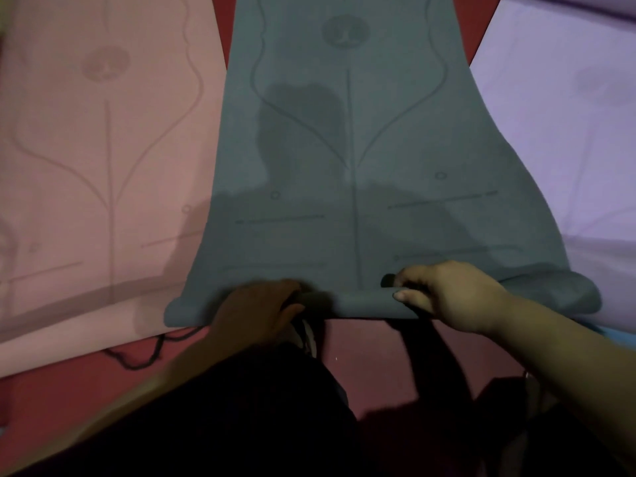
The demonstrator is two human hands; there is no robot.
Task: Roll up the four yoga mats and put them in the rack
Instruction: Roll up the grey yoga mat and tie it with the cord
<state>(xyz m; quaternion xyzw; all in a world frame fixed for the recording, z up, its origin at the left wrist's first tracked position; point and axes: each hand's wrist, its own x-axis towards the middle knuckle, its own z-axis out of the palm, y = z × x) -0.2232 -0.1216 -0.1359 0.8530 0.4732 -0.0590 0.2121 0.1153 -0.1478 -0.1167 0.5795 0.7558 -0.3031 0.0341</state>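
Left hand (258, 309) and right hand (454, 294) are clamping the green mat (351, 218), roll lying crosswise lower centre, flat length heading frame-top.

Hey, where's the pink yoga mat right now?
In the head view, the pink mat lies flat on the red floor at the left, beside the teal mat, whose near end is rolled.

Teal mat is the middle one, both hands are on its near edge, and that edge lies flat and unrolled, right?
No. The head view shows the near edge of the teal mat curled into a small roll, not flat. It is the middle one, and the left hand and right hand both hold that edge.
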